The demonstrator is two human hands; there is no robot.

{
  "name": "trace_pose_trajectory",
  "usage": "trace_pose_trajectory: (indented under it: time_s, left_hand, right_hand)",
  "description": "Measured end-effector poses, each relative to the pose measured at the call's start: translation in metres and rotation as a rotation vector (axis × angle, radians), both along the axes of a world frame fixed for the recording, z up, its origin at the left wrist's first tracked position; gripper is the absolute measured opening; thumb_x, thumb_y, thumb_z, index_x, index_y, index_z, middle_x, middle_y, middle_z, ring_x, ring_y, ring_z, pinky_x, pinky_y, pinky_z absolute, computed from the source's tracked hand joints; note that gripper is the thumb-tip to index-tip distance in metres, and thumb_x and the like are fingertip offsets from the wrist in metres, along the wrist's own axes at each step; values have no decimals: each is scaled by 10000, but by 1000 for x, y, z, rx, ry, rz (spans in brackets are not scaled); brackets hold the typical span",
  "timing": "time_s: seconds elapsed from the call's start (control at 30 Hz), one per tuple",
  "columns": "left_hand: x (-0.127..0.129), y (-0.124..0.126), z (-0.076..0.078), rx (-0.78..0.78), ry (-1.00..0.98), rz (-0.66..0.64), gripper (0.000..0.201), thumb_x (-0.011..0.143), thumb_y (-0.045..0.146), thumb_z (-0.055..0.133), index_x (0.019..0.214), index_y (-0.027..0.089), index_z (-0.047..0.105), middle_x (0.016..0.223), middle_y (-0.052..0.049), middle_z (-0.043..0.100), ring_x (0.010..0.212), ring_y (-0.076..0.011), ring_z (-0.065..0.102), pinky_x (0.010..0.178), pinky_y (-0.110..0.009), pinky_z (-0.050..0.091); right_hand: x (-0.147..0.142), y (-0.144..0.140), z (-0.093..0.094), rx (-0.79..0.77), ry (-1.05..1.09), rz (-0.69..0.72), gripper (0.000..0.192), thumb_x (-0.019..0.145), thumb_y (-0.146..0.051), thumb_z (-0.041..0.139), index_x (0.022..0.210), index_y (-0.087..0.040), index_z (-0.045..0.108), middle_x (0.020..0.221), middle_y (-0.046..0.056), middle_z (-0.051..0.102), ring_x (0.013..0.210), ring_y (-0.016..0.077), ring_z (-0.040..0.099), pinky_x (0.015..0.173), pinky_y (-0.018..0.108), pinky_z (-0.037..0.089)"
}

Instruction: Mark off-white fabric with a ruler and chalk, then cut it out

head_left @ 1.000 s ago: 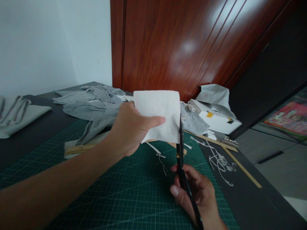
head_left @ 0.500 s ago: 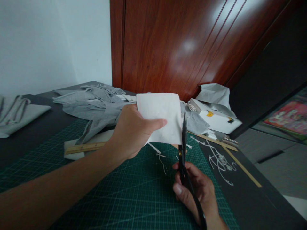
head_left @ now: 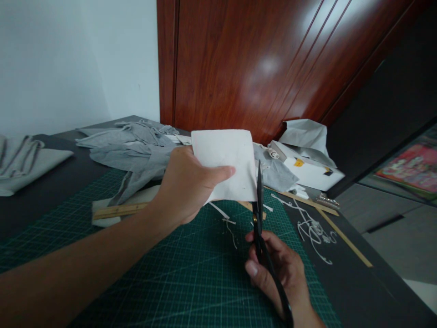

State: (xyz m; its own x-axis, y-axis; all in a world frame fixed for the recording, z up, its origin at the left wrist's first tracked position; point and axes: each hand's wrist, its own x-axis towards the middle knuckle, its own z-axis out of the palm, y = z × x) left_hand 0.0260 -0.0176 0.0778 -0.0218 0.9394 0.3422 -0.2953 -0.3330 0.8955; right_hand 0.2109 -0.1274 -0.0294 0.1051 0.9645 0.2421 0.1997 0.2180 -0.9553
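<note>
A rectangular piece of white fabric is held up above the mat by my left hand, thumb across its front and fingers hidden behind. Black scissors are gripped in my right hand, blades pointing up. The blades stand along the fabric's right edge, near its lower right corner; whether they bite into it I cannot tell. Below lies a green cutting mat with several thin white offcuts and a loose thread.
Grey cloth lies heaped at the back left, and folded fabric at the far left. Wooden rulers lie left and right. White cords are tangled on the right, before a white box. A brown wooden panel stands behind.
My left hand and the fabric have shifted slightly up and to the left. The scissor blades have moved a little left with the fabric's edge.
</note>
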Motion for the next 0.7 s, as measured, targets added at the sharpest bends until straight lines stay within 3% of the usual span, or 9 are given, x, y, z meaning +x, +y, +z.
trace_pose_trajectory:
  time_s: [0.7]
  left_hand:
    - [1,0,-4,31,68,30,436,594,178,869,1028,157,832,1006,-104,840,915,-358,796,820,-508,651]
  right_hand:
    - [-1,0,-3,-3,5,-39,282,801,-379,848,1043,-289,733,648,-75,536,552,109,421,512,233,323]
